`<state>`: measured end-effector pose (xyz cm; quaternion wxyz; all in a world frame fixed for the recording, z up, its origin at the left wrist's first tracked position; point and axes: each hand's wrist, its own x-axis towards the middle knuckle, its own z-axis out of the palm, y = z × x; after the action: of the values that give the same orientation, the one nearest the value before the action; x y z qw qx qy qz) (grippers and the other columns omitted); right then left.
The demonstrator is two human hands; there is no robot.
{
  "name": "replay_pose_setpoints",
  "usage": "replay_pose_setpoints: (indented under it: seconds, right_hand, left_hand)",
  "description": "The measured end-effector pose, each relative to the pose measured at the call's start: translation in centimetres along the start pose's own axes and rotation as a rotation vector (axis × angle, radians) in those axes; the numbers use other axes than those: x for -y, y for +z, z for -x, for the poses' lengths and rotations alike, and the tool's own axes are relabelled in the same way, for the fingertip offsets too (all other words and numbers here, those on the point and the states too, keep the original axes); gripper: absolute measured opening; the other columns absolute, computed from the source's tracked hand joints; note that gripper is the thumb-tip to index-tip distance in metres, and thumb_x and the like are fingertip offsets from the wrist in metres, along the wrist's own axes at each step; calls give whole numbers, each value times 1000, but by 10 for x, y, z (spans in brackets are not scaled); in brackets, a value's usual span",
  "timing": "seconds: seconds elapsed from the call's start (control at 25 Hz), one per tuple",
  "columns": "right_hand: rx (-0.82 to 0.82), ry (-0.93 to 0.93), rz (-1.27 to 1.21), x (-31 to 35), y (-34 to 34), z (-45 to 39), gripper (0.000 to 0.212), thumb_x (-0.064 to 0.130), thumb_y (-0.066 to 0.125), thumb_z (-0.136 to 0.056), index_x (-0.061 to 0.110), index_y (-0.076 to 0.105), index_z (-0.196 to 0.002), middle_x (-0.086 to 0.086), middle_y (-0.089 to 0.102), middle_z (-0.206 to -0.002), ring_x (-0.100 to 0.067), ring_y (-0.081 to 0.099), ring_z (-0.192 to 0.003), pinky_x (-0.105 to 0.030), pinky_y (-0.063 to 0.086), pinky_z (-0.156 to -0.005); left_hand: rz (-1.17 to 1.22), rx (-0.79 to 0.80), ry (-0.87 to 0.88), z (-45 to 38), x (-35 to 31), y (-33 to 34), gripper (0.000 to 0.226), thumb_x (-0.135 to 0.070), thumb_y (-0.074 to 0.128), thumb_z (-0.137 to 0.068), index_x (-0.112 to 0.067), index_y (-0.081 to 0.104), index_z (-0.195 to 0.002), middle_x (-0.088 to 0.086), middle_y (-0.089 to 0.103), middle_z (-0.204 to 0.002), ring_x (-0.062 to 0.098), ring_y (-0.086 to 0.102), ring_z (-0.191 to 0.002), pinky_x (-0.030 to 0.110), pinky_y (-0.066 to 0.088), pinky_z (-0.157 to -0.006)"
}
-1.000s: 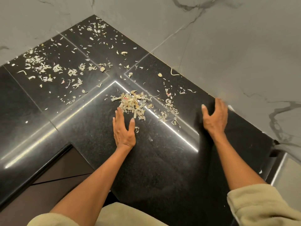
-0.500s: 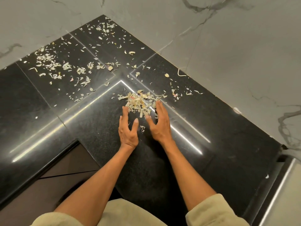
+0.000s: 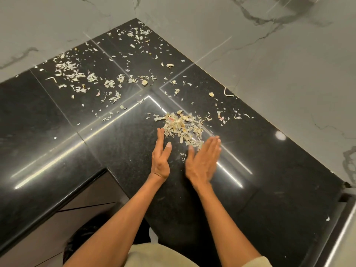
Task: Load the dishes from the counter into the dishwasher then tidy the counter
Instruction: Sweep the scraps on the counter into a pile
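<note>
Marble-look wall [image 3: 269, 60], pale grey w/ dark veins, fills the top & right of view, meeting in a corner at the back. Below it sits the black polished worktop [image 3: 119, 151], L-shaped round that corner, w/ seam lines between slabs & bright light streaks reflected across it. Dark cabinet front [image 3: 92, 201] shows under the worktop edge, lower left.

Both forearms reach in from the bottom, pale sleeve [image 3: 161, 256] at the bottom edge. Left hand [image 3: 160, 157] stands on its edge on the worktop, fingers straight & together, thumb raised apart, fingertips touching the near-left side of the pile. Right hand [image 3: 203, 160] is flat & angled, fingers straight & close together, slightly motion-blurred, fingertips at the pile's near-right side; can't tell if the palm touches the worktop. Neither hand pinches anything.

Pile of peel scraps [image 3: 183, 126], pale, papery, w/ a few pinkish bits, lies on the worktop just beyond & between the two hands, near the inner corner seam. Scattered scraps [image 3: 77, 74] spread wide over the back-left slabs, thickest far left, thinner toward the back corner. A few more scraps [image 3: 221, 116] lie right of the pile, near the wall. One curled strip [image 3: 228, 93] sits beside the right wall edge. Small white fleck [image 3: 327, 218] lies alone far right, near the worktop's end.
</note>
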<state>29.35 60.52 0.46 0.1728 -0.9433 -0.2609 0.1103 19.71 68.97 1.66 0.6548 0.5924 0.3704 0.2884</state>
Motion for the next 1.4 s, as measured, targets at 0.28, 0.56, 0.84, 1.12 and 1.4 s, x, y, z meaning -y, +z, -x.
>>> replay_pose_setpoints:
  seconds: [0.28,0.56,0.84,1.12,1.4]
  right_hand:
    - [88,-169,-74,106,34,-39,84,58,19,-102,0,-7,-157,-17,-12,-166,-24,-17,-153,-42,-5,-126]
    - [-47,-81,-9,62,23,21,81,52,27,-103,3,-5,-158,-14,-10,-167,-22,-15,-154,-42,0,-126]
    - [64,140,141,122,48,23,96,69,17,-98,-3,-10,-155,-23,-19,-163,-31,-22,-151,-48,-2,-125]
    - [-138,-135,-186,148,39,-14,73,42,37,-104,7,6,-160,-7,-1,-169,-16,-6,-155,-41,8,-127]
    - [125,-626,212,180,77,45,70,46,31,-107,8,7,-160,-7,-7,-168,-19,-9,-155,-47,8,-125]
  left_hand:
    - [209,20,-86,-9,-10,-49,65,-30,43,-99,-8,18,-155,1,31,-159,6,31,-145,29,23,-121]
    - [92,62,-12,-36,-18,-111,58,-23,40,-100,-6,25,-154,2,34,-158,8,29,-146,19,24,-117]
    - [31,254,18,-43,-15,-137,55,-31,44,-99,-19,30,-150,0,36,-158,14,26,-149,26,22,-120]
    - [43,279,10,-50,-18,-159,54,-20,42,-101,-5,30,-152,2,37,-157,14,27,-148,29,22,-121]
    - [65,94,99,-49,-17,-192,57,-29,44,-98,-2,39,-147,2,45,-153,17,36,-145,36,29,-119]
